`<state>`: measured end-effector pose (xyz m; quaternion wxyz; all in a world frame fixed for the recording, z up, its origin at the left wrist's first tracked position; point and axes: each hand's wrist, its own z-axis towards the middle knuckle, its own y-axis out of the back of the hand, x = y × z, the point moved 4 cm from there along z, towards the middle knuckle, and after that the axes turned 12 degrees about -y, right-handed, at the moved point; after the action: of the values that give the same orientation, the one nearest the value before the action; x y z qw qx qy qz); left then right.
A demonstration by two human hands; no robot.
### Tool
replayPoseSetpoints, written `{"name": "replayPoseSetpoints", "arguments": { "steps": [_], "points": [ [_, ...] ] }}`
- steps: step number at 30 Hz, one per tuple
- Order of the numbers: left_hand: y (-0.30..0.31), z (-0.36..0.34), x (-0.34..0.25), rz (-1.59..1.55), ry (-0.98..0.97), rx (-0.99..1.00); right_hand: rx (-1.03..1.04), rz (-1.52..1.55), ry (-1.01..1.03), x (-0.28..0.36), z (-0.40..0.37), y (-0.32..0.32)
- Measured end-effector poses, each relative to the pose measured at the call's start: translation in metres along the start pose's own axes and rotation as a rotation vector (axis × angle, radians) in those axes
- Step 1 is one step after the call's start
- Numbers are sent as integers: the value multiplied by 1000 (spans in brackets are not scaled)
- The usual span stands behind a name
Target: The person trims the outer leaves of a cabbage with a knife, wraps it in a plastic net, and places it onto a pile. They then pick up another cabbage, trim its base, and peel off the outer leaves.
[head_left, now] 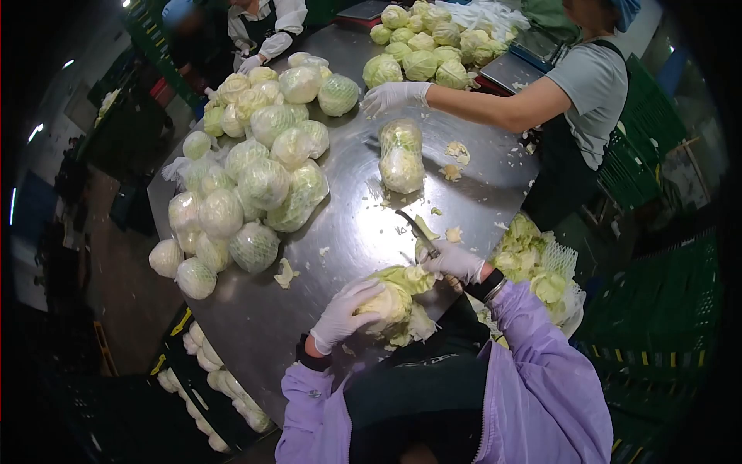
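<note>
My left hand [344, 313], in a white glove, grips a pale green cabbage [390, 301] at the near edge of the steel table [340, 232]. My right hand [452, 261], also gloved, holds a knife [417, 232] whose blade points away over the table, just above the cabbage's loose outer leaves [413, 325]. Both sleeves are purple.
A heap of wrapped cabbages [247, 178] fills the table's left side. Two wrapped ones [400, 158] lie in the middle. A co-worker's gloved hand [394, 97] reaches in from the right near unwrapped cabbages [425, 46]. Trimmed leaves fill a net bin [541, 271] at my right. Another person's hand [251, 62] works at the far end.
</note>
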<state>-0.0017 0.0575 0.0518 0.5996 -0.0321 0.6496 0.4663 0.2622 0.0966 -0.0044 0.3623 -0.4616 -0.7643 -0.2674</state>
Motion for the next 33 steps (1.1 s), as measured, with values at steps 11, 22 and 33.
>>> {"name": "replayPoseSetpoints", "arguments": {
  "steps": [11, 22, 33],
  "points": [
    [-4, -21, -15, 622, 221, -159, -235, -150, 83, -16, 25, -7],
    [12, -104, 46, -297, 361, -714, -89, -29, 238, 37, -2, -139],
    [-22, -104, 49, 603, 421, -417, -624, -428, 50, -116, -54, 46]
  ]
}}
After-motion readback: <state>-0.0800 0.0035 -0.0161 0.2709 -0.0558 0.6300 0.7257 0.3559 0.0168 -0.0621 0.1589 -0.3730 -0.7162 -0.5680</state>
